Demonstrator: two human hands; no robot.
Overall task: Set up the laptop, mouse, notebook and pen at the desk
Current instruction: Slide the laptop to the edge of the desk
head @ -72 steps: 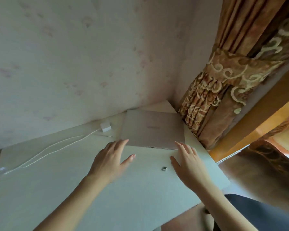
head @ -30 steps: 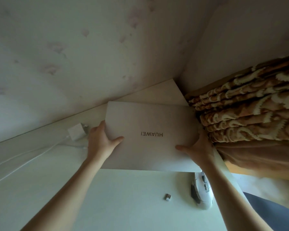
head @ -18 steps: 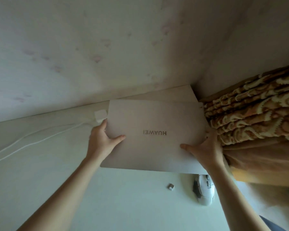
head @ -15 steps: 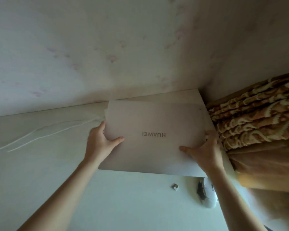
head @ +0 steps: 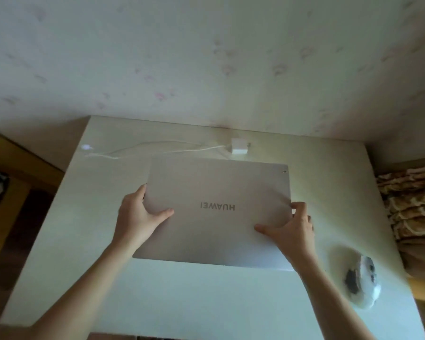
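Both hands, left (head: 136,217) and right (head: 288,228), are clasping the closed laptop (head: 216,212) by its sides over mid-tabletop (head: 182,298); best lowering it level, clear of the mouse (head: 360,283).

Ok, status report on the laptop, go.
Left hand and right hand grip the closed laptop by its sides. Charger behind it, mouse to the right. No notebook or pen visible.

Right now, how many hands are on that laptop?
2. The left hand grips the left edge of the closed laptop; the right hand grips its right edge, near the front corner. Fingers under the laptop are hidden.
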